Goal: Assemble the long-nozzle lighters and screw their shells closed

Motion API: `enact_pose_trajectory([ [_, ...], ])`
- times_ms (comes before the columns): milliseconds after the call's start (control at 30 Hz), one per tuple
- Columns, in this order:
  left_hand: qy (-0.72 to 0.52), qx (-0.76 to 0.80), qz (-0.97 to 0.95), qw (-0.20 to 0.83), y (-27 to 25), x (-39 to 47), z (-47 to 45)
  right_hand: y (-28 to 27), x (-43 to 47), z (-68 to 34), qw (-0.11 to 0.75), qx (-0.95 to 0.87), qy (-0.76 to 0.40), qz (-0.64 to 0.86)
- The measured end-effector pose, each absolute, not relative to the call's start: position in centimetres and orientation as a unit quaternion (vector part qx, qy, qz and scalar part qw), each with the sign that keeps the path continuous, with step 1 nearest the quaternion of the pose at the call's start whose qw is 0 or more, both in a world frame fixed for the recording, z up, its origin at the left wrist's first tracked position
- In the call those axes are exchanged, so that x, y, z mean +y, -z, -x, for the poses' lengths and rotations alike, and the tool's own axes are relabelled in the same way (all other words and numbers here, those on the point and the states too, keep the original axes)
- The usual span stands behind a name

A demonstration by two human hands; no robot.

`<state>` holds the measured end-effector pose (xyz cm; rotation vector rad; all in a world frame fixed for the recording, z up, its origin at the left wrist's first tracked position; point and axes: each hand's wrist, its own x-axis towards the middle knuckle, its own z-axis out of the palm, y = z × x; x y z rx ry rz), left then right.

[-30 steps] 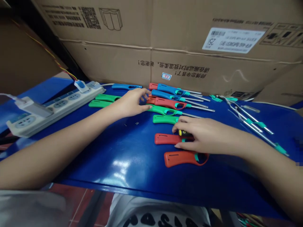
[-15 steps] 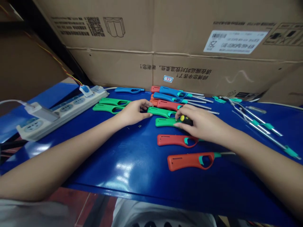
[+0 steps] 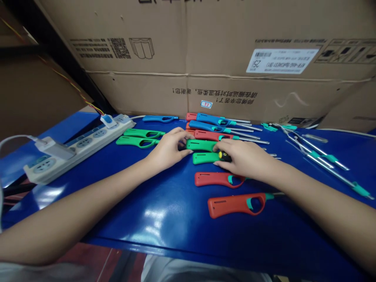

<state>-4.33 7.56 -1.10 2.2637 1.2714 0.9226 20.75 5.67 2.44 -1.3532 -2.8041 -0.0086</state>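
Several gas lighters with long metal tubes lie in a column on the blue table (image 3: 164, 207). My left hand (image 3: 167, 150) pinches the butt end of the upper green lighter (image 3: 202, 145) between thumb and fingers. In my right hand (image 3: 245, 156) is a screwdriver (image 3: 225, 156) with a black and yellow handle; its shaft is hidden. The right fingertips rest by the front of that green lighter and cover its trigger. Just below lies the lower green lighter (image 3: 204, 158), partly under the right hand. Nearer to me are two red lighters (image 3: 211, 179).
At left stands a white power strip (image 3: 96, 143) with plugs in it. Beside it lie green handle shells (image 3: 132, 141) and a blue one (image 3: 158, 118). Metal tubes with teal parts (image 3: 320, 154) lie at right. A large cardboard box (image 3: 164, 84) walls off the back.
The view has tilted up a little. The upper green lighter has shifted slightly to the right among its neighbours, and my right hand has moved slightly left, over its front part.
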Motion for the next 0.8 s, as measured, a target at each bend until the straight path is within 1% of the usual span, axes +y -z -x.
enact_pose_trajectory([
  [100,-0.315,0.446,-0.818,0.178,1.1,7.7,4.4,-2.6,5.9,-20.9,0.032,-0.894,-0.009,0.447],
  [200,-0.298,0.442,-0.825,0.187,1.1,8.0,4.7,-2.9,6.9,-21.3,0.060,-0.873,0.019,0.484],
  [300,-0.327,0.463,-0.796,0.213,1.0,8.3,4.9,-3.0,8.4,-21.8,0.024,-0.847,0.053,0.529],
  [367,-0.352,0.485,-0.772,0.211,0.9,8.7,5.0,-3.0,9.4,-22.1,-0.013,-0.844,0.039,0.534],
  [433,-0.352,0.504,-0.764,0.196,0.9,9.0,5.1,-3.0,10.2,-22.3,-0.028,-0.848,0.023,0.529],
  [567,-0.334,0.522,-0.766,0.170,0.7,10.3,5.3,-3.0,11.2,-22.9,-0.025,-0.860,0.008,0.509],
  [667,-0.341,0.526,-0.763,0.158,0.3,12.3,5.0,-3.0,11.6,-23.4,0.005,-0.869,-0.017,0.494],
  [800,-0.317,0.520,-0.772,0.182,-0.2,15.6,4.1,-2.6,11.8,-23.8,0.012,-0.868,-0.001,0.497],
])
